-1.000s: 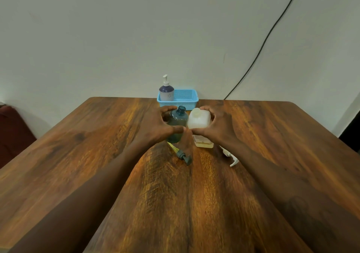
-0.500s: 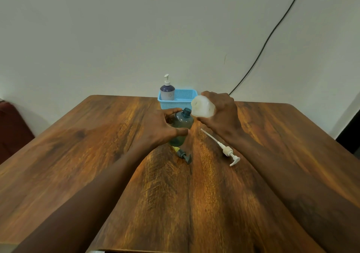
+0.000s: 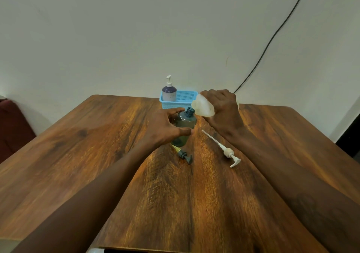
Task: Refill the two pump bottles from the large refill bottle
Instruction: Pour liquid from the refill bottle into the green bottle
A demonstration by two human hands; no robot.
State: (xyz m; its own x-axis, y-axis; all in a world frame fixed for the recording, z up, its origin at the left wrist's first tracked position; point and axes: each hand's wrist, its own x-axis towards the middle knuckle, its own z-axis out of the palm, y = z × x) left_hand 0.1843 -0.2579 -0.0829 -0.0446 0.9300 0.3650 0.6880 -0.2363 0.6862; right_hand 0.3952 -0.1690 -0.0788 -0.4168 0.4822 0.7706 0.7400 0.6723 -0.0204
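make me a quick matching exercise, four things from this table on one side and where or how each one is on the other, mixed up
Things:
1. teal bottle
2. white refill bottle
3. purple pump bottle
4. white pump head

Places or states:
A. standing in the blue basket
B. lying loose on the table
C. tipped over in the right hand
D. upright, open-necked, held by the left hand

Pairs: 1-D, 2-C, 3-A, 4-B
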